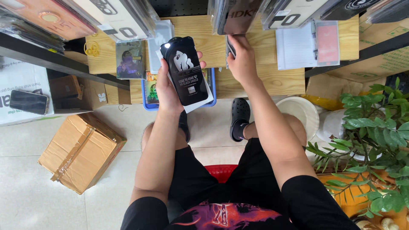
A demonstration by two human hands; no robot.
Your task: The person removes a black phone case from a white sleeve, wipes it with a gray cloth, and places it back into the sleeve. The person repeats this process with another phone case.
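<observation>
My left hand (pixel 167 87) holds up a small stack of flat packets, the front one a black screen-protector packet (pixel 186 74) with a white figure on it and a white packet behind it. My right hand (pixel 241 57) reaches forward onto the wooden shelf (pixel 264 81), its fingers on a dark packet (pixel 230 46) at the foot of a hanging row of packaged phone cases (pixel 238 15). I sit on a red stool (pixel 220 171) with my knees apart and black clogs (pixel 239 118) on my feet.
White and pink packets (pixel 307 46) lie on the shelf at right. A blue tray (pixel 149 100) with packets sits below my left hand. A taped cardboard box (pixel 81 150) lies on the tiled floor at left; a phone (pixel 29 102) rests on a white box. A potted plant (pixel 375 136) stands at right.
</observation>
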